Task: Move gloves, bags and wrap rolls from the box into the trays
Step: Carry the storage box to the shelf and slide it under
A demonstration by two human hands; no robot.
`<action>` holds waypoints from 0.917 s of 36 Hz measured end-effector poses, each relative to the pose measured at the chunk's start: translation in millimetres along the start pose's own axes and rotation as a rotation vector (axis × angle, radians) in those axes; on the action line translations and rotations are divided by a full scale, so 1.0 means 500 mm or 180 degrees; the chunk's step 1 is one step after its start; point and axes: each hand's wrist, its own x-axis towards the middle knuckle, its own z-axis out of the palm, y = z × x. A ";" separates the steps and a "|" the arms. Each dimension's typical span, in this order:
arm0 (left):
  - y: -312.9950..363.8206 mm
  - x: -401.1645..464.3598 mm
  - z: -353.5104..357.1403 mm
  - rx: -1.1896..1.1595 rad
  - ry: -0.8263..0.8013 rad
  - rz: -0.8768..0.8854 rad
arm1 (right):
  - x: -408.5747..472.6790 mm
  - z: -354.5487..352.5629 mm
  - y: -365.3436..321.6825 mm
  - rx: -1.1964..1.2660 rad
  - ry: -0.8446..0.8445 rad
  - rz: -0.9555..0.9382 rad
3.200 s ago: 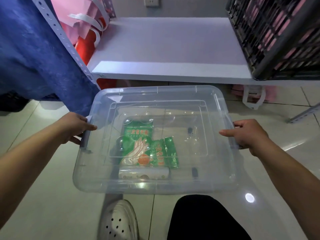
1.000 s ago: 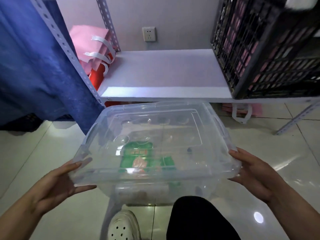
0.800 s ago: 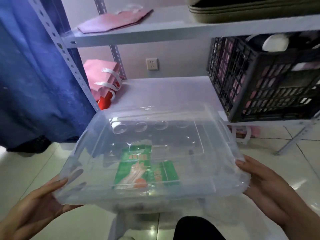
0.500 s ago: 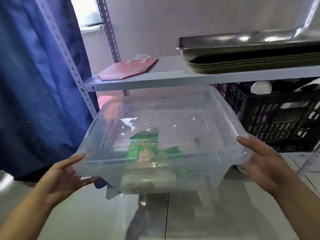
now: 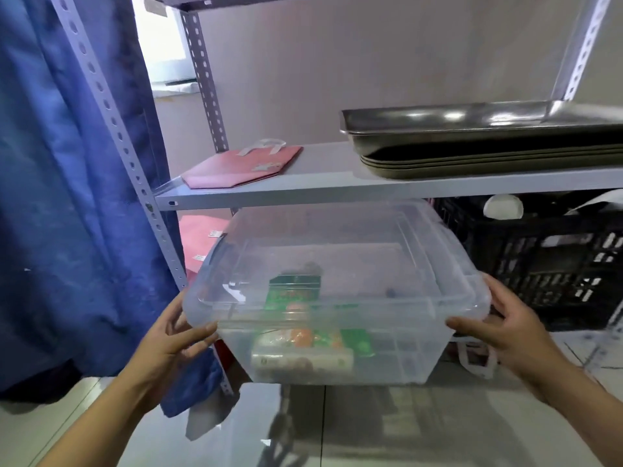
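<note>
Steel shelf (image 5: 303, 188), stacked metal trays (image 5: 488, 143); hands carry lidded translucent box (image 5: 337, 298).

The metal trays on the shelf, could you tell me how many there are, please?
4, as far as the edges show: one silver tray on top, three darker trays nested beneath on the shelf. More may be hidden.

Lidded clear box (image 5: 337, 298), green packs (image 5: 317, 340) inside

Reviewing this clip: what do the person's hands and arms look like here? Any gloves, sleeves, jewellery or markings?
Both the left hand and the right hand are bare, with no gloves. The forearms are uncovered as far as the frame shows, with no sleeve edge in view. No watch, ring, bracelet or marking is visible on either side. Fingernails look short and unpainted.
</note>
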 end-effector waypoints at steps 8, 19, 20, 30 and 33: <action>0.053 0.098 0.105 0.1277 0.1050 0.0626 | 0.124 0.090 -0.020 -0.2794 0.1079 -0.1345; -0.073 0.097 0.208 0.5085 0.1153 0.1794 | 0.134 0.152 0.076 -0.4260 0.0544 -0.1468; -0.079 0.103 0.206 0.5093 0.1148 0.1810 | 0.137 0.152 0.079 -0.4294 0.0539 -0.1465; -0.056 0.202 0.191 0.5110 0.1015 0.1410 | 0.207 0.201 0.076 -0.4189 0.0496 -0.0994; -0.054 0.219 0.183 0.5046 0.1020 0.1393 | 0.216 0.211 0.079 -0.4265 0.0545 -0.1004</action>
